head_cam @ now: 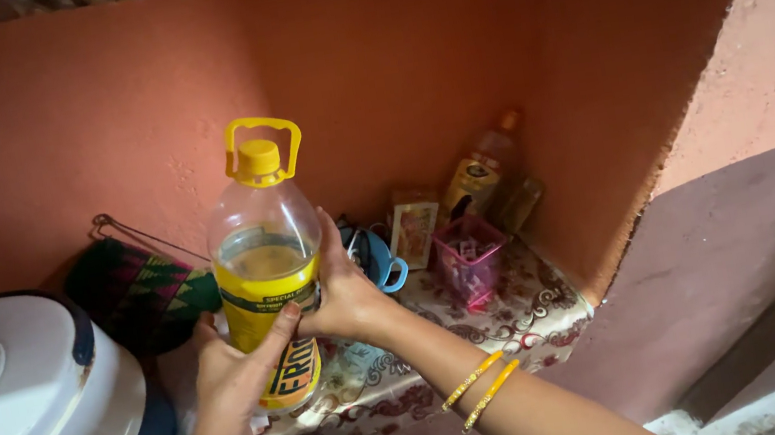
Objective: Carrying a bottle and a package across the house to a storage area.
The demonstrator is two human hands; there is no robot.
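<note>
A large clear plastic bottle (264,255) with a yellow cap, a yellow carry handle and a yellow label stands upright over a patterned cloth (522,315) on a shelf. It holds yellow oil up to about half its height. My left hand (232,371) grips the bottle low on its front, thumb across the label. My right hand (348,294) wraps the bottle's right side at mid height. Yellow bangles ring both wrists.
A white appliance with a dark lid (21,410) fills the lower left. Behind the bottle lie a woven bag (140,288), a blue mug (383,258), a small box (414,229), a pink basket (469,257) and a smaller bottle (482,169). Orange walls enclose the alcove.
</note>
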